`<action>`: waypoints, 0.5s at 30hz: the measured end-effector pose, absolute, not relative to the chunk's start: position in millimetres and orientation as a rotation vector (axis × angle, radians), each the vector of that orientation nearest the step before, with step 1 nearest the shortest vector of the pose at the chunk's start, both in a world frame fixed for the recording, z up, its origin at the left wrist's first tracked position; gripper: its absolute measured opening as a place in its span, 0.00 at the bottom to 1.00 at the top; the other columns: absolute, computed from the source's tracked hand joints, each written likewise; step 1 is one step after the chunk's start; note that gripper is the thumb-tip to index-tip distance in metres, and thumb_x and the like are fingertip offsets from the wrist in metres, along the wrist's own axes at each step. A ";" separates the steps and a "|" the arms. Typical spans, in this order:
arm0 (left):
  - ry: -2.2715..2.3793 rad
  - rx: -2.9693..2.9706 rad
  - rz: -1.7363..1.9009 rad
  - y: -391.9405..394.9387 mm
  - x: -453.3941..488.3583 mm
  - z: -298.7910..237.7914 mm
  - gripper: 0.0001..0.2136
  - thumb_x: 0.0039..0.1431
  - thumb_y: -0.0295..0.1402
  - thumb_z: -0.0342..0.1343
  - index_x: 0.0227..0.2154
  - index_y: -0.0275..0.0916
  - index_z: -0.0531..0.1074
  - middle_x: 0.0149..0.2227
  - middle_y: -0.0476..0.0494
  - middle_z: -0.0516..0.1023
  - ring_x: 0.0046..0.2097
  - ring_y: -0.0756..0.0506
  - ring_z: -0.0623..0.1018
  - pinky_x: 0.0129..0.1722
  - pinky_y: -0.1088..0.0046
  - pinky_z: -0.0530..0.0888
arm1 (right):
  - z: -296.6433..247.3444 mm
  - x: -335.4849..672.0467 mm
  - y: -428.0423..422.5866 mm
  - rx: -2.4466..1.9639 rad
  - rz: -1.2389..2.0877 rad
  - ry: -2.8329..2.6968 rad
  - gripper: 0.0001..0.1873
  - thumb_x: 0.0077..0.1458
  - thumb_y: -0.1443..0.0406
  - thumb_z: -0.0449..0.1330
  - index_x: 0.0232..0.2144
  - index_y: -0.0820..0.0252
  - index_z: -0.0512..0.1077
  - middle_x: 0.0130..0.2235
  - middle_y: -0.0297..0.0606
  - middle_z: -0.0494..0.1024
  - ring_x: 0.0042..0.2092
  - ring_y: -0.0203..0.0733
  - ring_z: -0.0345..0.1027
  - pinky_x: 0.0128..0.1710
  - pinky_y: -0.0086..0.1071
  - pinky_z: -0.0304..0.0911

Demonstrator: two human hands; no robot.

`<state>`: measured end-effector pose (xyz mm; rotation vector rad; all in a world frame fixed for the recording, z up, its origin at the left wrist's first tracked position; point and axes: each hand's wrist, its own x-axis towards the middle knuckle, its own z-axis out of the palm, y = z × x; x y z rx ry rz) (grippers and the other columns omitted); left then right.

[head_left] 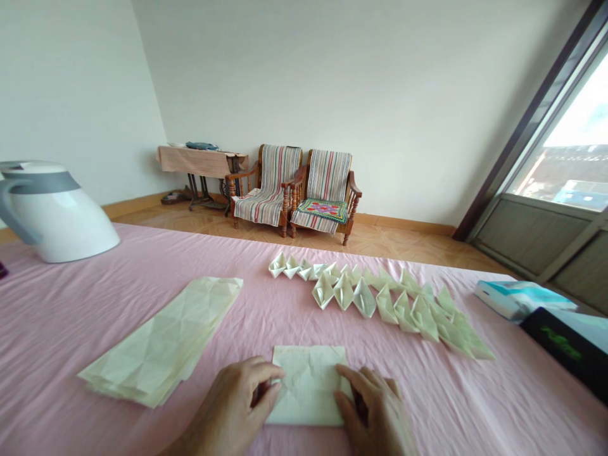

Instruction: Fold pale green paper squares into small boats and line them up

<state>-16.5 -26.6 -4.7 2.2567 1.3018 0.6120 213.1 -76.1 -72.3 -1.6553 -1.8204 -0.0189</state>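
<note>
A folded sheet of paper [311, 386], pale green and creased, lies flat on the pink tablecloth in front of me. At its left edge, my left hand [244, 396] pinches the paper between thumb and index finger. My right hand [373, 405] grips the opposite edge the same way, its other fingers curled. To the left rests a stack of creased paper sheets [166, 342]. Beyond my right hand stand rows of folded paper boats [365, 297], several of them nested close together.
A white and grey jug [71, 212] stands at the table's left. On the right lie a blue and white packet [520, 297] and a black box [565, 348]. Past the pink tablecloth [228, 405] are two wooden chairs [327, 183] and a cloth-covered sewing table [199, 161].
</note>
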 end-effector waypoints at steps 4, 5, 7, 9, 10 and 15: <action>1.282 2.313 0.583 -26.4 -16.9 -5.1 0.09 0.57 0.23 0.51 0.29 0.39 0.75 0.28 0.50 0.73 0.29 0.50 0.75 0.29 0.79 0.66 | -68.8 212.7 -77.3 -1.682 -0.041 -1.840 0.14 0.59 0.60 0.53 0.45 0.52 0.72 0.30 0.35 0.74 0.32 0.43 0.70 0.34 0.36 0.59; 1.276 2.326 0.568 -26.6 -16.9 -4.7 0.09 0.57 0.23 0.50 0.28 0.39 0.74 0.28 0.50 0.72 0.30 0.50 0.75 0.29 0.79 0.66 | -66.8 213.2 -77.7 -1.691 -0.063 -1.845 0.14 0.59 0.60 0.53 0.45 0.52 0.72 0.30 0.35 0.74 0.32 0.43 0.70 0.34 0.36 0.59; 1.263 2.345 0.548 -27.1 -17.1 -3.3 0.10 0.58 0.22 0.50 0.29 0.39 0.74 0.30 0.49 0.71 0.31 0.50 0.75 0.30 0.80 0.67 | -61.1 215.3 -78.7 -1.694 -0.146 -1.862 0.14 0.58 0.60 0.55 0.46 0.52 0.72 0.32 0.36 0.74 0.33 0.44 0.70 0.33 0.36 0.59; 1.220 2.368 0.558 -27.2 -17.6 -1.7 0.10 0.58 0.20 0.50 0.30 0.39 0.75 0.33 0.48 0.70 0.34 0.50 0.75 0.33 0.79 0.68 | -53.3 218.2 -80.0 -1.652 -0.264 -1.900 0.15 0.56 0.61 0.57 0.47 0.53 0.71 0.36 0.38 0.75 0.35 0.44 0.71 0.33 0.36 0.60; 1.188 2.380 0.574 -27.0 -17.9 -1.0 0.11 0.58 0.20 0.50 0.31 0.39 0.75 0.34 0.48 0.70 0.36 0.50 0.75 0.35 0.79 0.69 | -49.1 219.4 -80.6 -1.604 -0.319 -1.935 0.16 0.55 0.62 0.57 0.48 0.52 0.71 0.39 0.39 0.76 0.36 0.44 0.71 0.32 0.36 0.60; 1.060 2.443 0.622 -23.2 -18.6 3.0 0.11 0.58 0.19 0.51 0.33 0.40 0.75 0.38 0.47 0.71 0.43 0.47 0.73 0.43 0.74 0.69 | -34.7 218.2 -82.9 -1.363 -0.371 -2.118 0.18 0.58 0.70 0.53 0.48 0.50 0.70 0.42 0.32 0.78 0.40 0.39 0.73 0.40 0.35 0.61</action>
